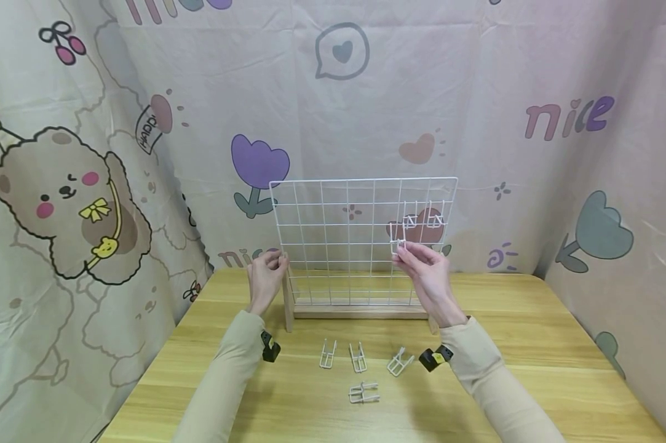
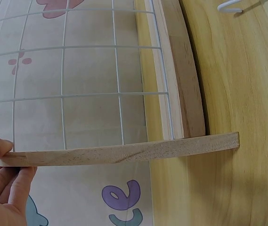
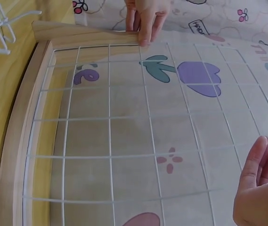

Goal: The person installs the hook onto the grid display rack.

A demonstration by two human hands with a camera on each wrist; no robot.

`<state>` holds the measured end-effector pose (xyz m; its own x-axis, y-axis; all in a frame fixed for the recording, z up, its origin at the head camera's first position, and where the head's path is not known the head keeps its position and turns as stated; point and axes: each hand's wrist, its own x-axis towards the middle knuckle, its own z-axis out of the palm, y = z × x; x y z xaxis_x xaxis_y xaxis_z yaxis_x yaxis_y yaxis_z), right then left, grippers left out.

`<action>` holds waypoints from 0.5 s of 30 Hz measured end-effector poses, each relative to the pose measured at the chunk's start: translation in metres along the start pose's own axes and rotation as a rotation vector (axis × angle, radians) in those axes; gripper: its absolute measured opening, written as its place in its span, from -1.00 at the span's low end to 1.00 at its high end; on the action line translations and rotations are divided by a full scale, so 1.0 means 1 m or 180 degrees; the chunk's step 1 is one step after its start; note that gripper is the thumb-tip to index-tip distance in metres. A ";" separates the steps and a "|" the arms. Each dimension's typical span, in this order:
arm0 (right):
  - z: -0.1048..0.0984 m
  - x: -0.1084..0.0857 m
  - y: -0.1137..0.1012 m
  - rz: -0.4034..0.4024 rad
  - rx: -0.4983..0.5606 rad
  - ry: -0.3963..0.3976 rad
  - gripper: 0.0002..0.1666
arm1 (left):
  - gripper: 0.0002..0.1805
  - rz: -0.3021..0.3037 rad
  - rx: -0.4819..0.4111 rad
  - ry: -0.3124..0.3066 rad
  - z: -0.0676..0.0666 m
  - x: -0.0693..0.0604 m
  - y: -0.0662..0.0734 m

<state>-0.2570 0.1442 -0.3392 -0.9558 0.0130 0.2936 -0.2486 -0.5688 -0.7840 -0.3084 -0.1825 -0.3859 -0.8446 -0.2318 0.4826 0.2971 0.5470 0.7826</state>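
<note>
A white wire grid panel point(image 1: 360, 243) stands upright in a wooden base point(image 1: 360, 312). My left hand point(image 1: 266, 280) pinches the top of the base's left wooden post point(image 2: 110, 154), thumb on one side and fingers on the other. My right hand point(image 1: 429, 277) pinches a white wire hook point(image 1: 397, 234) in front of the grid's right part; whether it touches the wires I cannot tell. Two white hooks point(image 1: 410, 221) point(image 1: 435, 220) hang on the grid at the upper right. In the right wrist view the right hand point(image 3: 263, 183) is at the right edge, the held hook mostly hidden.
Several white wire hooks lie on the wooden table point(image 1: 504, 369) in front of the base: three in a row, one of them a hook point(image 1: 358, 359) near the middle, and another hook point(image 1: 363, 392) closer to me. A printed curtain point(image 1: 333, 111) hangs behind and at both sides.
</note>
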 end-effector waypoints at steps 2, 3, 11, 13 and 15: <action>0.003 0.002 0.000 0.0034 0.0063 0.0035 -0.65 | -0.68 -0.0006 -0.0006 -0.0008 0.000 0.000 0.000; 0.005 0.003 0.000 0.0050 0.0109 0.0051 -0.65 | -0.68 -0.0012 -0.0010 -0.0013 0.000 0.000 0.000; 0.017 0.010 0.000 0.0055 0.0305 0.0192 -0.65 | -0.67 -0.0015 -0.0006 -0.0010 0.000 0.000 0.000; 0.019 0.011 0.000 0.0059 0.0356 0.0208 -0.64 | -0.67 -0.0023 0.0001 -0.0008 0.000 0.001 0.000; 0.022 0.013 0.000 0.0060 0.0415 0.0232 -0.65 | -0.67 -0.0033 0.0009 -0.0008 0.000 0.001 0.000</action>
<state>-0.2659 0.1267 -0.3235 -0.9702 0.0582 0.2354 -0.2125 -0.6715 -0.7099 -0.3088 -0.1829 -0.3854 -0.8488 -0.2354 0.4734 0.2870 0.5468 0.7865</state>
